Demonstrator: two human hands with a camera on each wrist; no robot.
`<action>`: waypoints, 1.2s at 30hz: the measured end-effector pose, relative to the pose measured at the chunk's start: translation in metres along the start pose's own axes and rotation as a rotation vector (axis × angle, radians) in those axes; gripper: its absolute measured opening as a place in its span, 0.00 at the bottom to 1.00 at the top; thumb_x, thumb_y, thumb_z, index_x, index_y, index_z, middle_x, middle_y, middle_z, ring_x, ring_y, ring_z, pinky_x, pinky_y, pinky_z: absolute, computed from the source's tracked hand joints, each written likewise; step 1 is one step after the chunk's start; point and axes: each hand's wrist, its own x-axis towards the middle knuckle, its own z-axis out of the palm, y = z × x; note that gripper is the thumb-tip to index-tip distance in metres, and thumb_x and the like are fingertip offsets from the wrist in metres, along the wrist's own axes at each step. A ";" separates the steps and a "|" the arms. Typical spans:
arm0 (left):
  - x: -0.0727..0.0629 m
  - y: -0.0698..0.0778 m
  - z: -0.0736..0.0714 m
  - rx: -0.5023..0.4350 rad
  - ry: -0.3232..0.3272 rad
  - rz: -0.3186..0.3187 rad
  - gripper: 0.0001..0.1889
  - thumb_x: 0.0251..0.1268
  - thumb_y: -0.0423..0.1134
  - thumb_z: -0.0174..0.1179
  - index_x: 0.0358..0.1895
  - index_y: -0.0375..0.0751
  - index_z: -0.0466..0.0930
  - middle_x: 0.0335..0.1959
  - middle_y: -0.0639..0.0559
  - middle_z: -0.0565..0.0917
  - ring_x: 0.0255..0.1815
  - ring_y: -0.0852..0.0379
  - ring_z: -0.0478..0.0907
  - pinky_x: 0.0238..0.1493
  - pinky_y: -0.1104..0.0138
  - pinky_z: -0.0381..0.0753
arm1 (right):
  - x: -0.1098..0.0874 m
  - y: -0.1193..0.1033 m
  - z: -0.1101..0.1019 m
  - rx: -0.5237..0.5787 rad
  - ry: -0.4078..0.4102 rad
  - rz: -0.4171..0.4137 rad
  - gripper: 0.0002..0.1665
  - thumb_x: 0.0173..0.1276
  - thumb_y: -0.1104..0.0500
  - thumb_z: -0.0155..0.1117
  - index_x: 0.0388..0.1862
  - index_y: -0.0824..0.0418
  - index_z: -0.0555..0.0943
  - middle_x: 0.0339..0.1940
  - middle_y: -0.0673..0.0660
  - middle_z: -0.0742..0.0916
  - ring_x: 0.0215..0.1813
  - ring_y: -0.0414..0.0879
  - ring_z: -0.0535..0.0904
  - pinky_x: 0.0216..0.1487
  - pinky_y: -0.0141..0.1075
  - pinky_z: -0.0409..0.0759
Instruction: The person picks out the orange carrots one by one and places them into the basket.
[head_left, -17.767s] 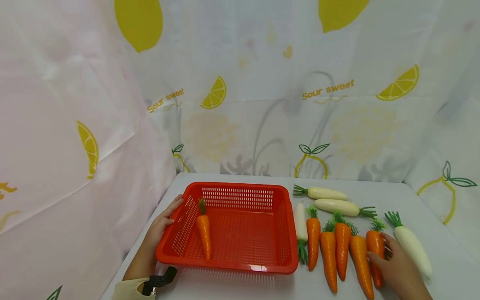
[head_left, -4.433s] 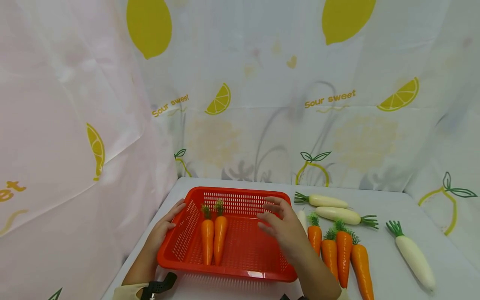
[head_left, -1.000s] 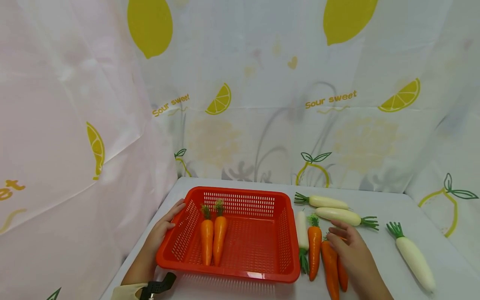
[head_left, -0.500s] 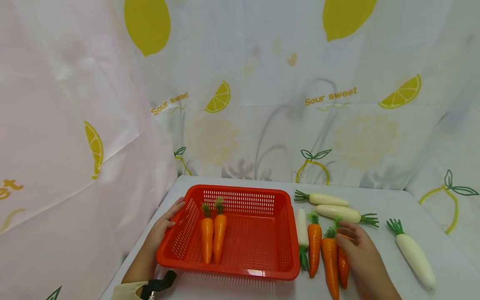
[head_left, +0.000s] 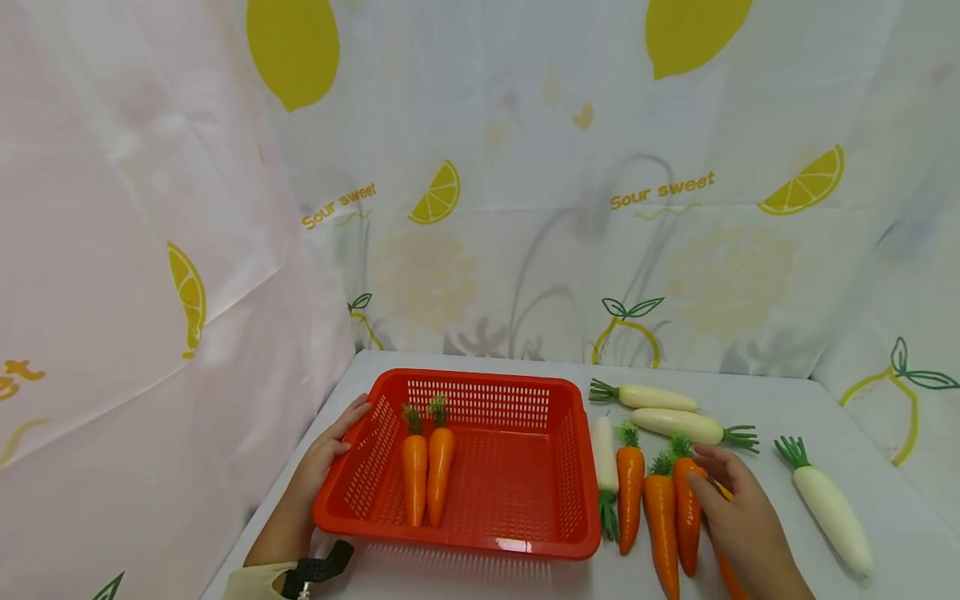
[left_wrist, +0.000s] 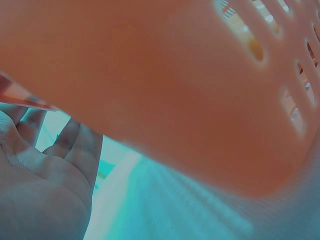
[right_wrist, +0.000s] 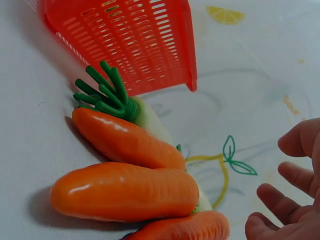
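A red plastic basket (head_left: 495,546) holds two orange carrots with green tops, a left carrot (head_left: 414,482) and a right carrot (head_left: 440,475), side by side. My left hand (head_left: 322,458) rests against the basket's left side, fingers fairly straight along the rim. More carrots lie on the table right of the basket, among them a near carrot (head_left: 630,500), a middle carrot (head_left: 660,525) and another carrot (head_left: 687,517). Over the rightmost carrot (head_left: 729,575), partly hidden, hovers my right hand (head_left: 742,521). Its fingers look loosely bent and apart from the carrots in the right wrist view.
Several white radishes lie around the carrots: an upright radish (head_left: 604,458) by the basket, a back radish (head_left: 656,397), another radish (head_left: 678,425), and a far-right radish (head_left: 832,517). A lemon-print curtain (head_left: 495,275) encloses the white table (head_left: 780,408).
Over the last second my right hand shifts slightly right, uncovering a carrot. Since the oldest frame, a second carrot has come into the basket and one has left the row's right end.
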 end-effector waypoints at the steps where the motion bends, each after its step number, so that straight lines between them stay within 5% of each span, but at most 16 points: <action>1: 0.000 0.000 0.000 -0.001 -0.003 0.003 0.34 0.72 0.25 0.34 0.83 0.35 0.54 0.88 0.48 0.46 0.83 0.61 0.52 0.67 0.71 0.76 | 0.000 0.001 0.000 0.000 0.002 0.007 0.38 0.84 0.48 0.50 0.85 0.60 0.54 0.82 0.68 0.63 0.84 0.68 0.52 0.78 0.66 0.61; 5: 0.000 -0.001 -0.002 -0.008 -0.026 0.030 0.35 0.71 0.25 0.34 0.83 0.33 0.53 0.87 0.57 0.52 0.75 0.76 0.60 0.67 0.70 0.76 | 0.001 0.005 -0.003 -0.009 0.006 0.021 0.40 0.83 0.46 0.50 0.85 0.61 0.53 0.82 0.69 0.63 0.82 0.67 0.56 0.77 0.65 0.64; 8: 0.001 -0.002 -0.003 -0.016 -0.033 0.031 0.35 0.71 0.24 0.34 0.83 0.33 0.53 0.86 0.59 0.53 0.74 0.78 0.61 0.67 0.71 0.76 | 0.000 0.008 -0.005 -0.021 0.009 0.033 0.42 0.83 0.45 0.50 0.86 0.61 0.51 0.82 0.71 0.62 0.81 0.68 0.57 0.76 0.66 0.64; 16: 0.001 -0.002 0.000 -0.013 -0.011 0.013 0.35 0.71 0.25 0.34 0.83 0.34 0.54 0.88 0.52 0.48 0.77 0.73 0.58 0.68 0.73 0.75 | 0.006 0.016 -0.015 -0.100 0.028 0.099 0.45 0.81 0.43 0.53 0.85 0.63 0.52 0.86 0.69 0.55 0.84 0.72 0.48 0.79 0.67 0.55; 25: 0.001 -0.001 0.000 -0.015 0.000 0.000 0.35 0.71 0.25 0.34 0.83 0.36 0.54 0.88 0.49 0.46 0.79 0.67 0.56 0.67 0.70 0.76 | 0.015 0.029 -0.021 -0.175 0.014 0.136 0.46 0.80 0.46 0.55 0.85 0.66 0.50 0.83 0.75 0.55 0.77 0.81 0.51 0.73 0.74 0.57; 36: 0.001 -0.004 -0.002 -0.017 -0.033 0.064 0.34 0.69 0.23 0.31 0.81 0.27 0.51 0.88 0.52 0.50 0.75 0.79 0.60 0.70 0.75 0.71 | 0.022 0.049 -0.026 -0.331 -0.160 0.129 0.57 0.76 0.40 0.61 0.84 0.69 0.45 0.79 0.81 0.56 0.75 0.81 0.57 0.69 0.74 0.64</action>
